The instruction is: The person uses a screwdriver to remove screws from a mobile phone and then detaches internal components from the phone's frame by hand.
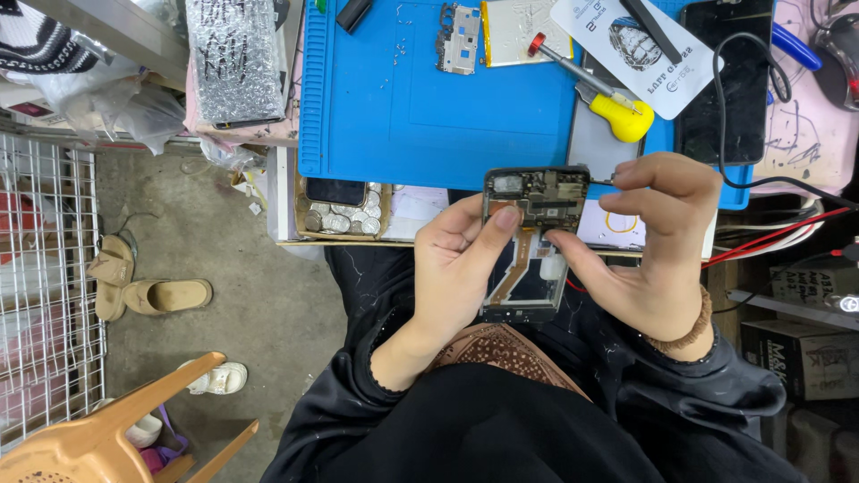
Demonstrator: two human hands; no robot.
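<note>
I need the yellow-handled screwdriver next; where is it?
In the head view, the yellow-handled screwdriver lies upper right on the blue mat, beside the white card.

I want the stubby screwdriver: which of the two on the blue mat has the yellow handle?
The yellow-handled screwdriver lies lower and to the right; the red-capped metal screwdriver lies above it, slimmer.

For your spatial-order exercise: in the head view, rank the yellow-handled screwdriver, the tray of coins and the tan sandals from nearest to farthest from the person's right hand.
From the right hand:
1. Yellow-handled screwdriver, just above it on the bench.
2. Tray of coins, across to the left at the bench edge.
3. Tan sandals, far left on the floor.
</note>
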